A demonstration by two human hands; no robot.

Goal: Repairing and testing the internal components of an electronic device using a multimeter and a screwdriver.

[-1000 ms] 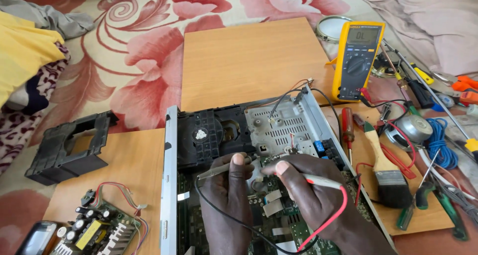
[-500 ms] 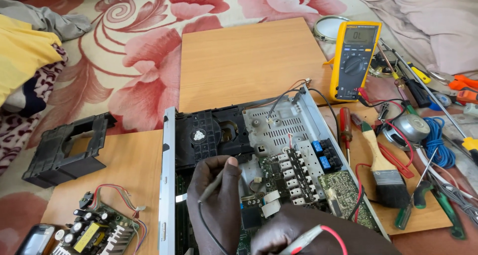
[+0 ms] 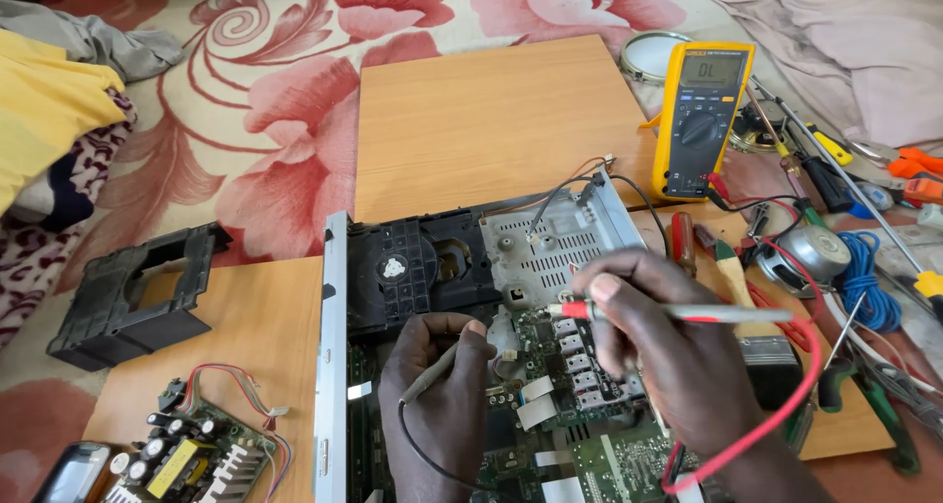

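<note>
Head view shows both hands over an opened player (image 3: 471, 267) that lies on wooden boards on a flowered carpet (image 3: 275, 120). The left hand (image 3: 442, 395) has its fingers closed around a black probe (image 3: 432, 373), which points up and to the right toward the green circuit board (image 3: 580, 365) inside the player. The right hand (image 3: 668, 356) pinches a red probe (image 3: 668, 312) between thumb and fingers, and its tip rests at the upper edge of the same board, just below the grey metal plate (image 3: 560, 238). A red wire (image 3: 786, 405) loops from this probe around the right wrist. A yellow meter (image 3: 702, 120) lies behind the player, to the right. Near the left edge sits a black plastic frame (image 3: 128, 297), and a smaller board with capacitors (image 3: 196, 454) lies at the bottom left. Many tools are scattered at the right.
</note>
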